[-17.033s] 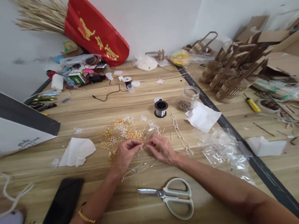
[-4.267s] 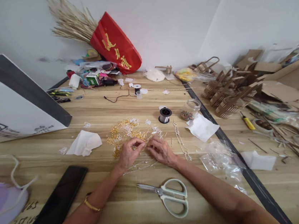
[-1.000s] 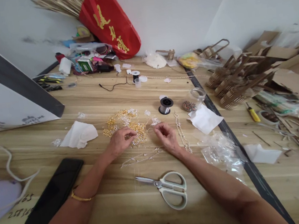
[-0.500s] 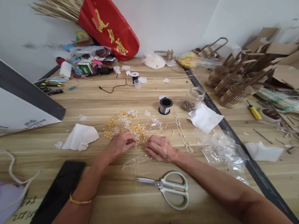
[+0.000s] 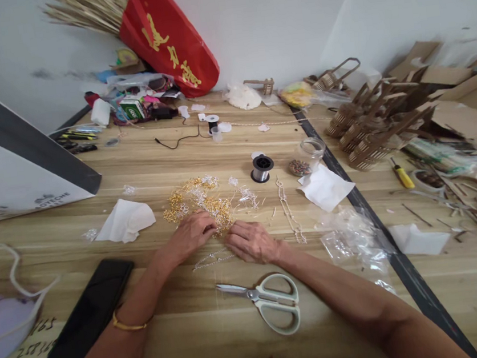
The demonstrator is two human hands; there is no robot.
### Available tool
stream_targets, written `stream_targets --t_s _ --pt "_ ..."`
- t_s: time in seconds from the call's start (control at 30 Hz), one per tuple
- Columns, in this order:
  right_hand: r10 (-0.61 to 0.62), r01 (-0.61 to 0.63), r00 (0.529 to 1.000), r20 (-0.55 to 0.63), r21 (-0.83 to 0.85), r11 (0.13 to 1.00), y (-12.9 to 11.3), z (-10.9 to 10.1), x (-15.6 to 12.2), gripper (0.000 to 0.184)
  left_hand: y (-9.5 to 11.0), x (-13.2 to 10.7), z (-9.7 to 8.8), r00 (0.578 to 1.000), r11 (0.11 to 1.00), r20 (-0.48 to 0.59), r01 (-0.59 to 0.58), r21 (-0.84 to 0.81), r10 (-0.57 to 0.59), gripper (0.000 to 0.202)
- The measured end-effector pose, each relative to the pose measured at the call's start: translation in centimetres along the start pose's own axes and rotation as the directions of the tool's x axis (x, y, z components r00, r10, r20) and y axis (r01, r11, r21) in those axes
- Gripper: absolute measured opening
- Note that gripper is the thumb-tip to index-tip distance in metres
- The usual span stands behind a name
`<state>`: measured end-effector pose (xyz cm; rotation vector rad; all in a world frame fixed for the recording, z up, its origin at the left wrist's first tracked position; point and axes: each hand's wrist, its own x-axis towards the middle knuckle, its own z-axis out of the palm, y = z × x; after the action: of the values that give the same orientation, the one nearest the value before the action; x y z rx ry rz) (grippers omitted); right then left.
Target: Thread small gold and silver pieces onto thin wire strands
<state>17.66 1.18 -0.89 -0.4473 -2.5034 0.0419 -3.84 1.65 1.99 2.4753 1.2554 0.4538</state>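
A loose pile of gold and silver jewellery findings (image 5: 216, 207) lies on the wooden table. At its near left edge my left hand (image 5: 191, 231) rests with thumb and fingers pinched together; what is between the fingertips is too small to make out. My right hand (image 5: 252, 240) is closed, knuckles up, at the near right edge of the pile. One end of a thin silver chain (image 5: 211, 259) runs under its fingers, which hide whatever they grip. Green-handled scissors (image 5: 278, 303) lie nearer to me. Another chain (image 5: 286, 211) is stretched out to the right.
A wire spool (image 5: 262, 169) and a glass jar of beads (image 5: 311, 153) stand beyond the right hand. White papers (image 5: 126, 220), clear plastic bags (image 5: 351, 241) and a black phone (image 5: 88, 317) lie around. Woven baskets (image 5: 366, 130) crowd the right; a white box (image 5: 17, 164) is at left.
My right hand has shifted slightly left, closer to the left hand, covering more of the chain's end. The left hand stays almost in place. The whole view has drifted a little.
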Motion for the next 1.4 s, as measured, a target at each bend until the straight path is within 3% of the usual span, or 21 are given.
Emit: stream_targets --t_s 0.27,0.63,1.4 --pt "0.006 -0.006 1.000 0.000 -0.007 1.000 0.1 0.0 0.0 0.011 -0.2 0.1 0.1 1.000 1.000 -0.023 0.015 0.024 -0.015 0.026" --pt "0.040 -0.040 0.999 0.005 0.033 0.999 0.4 0.1 -0.1 0.012 -1.3 0.1 0.5 0.997 0.997 -0.036 0.072 -0.002 -0.072 0.019" --pt "0.075 -0.075 0.997 -0.010 0.073 0.995 0.4 0.0 0.0 0.011 -1.1 0.2 0.2 0.988 0.989 -0.067 0.132 -0.072 -0.136 0.014"
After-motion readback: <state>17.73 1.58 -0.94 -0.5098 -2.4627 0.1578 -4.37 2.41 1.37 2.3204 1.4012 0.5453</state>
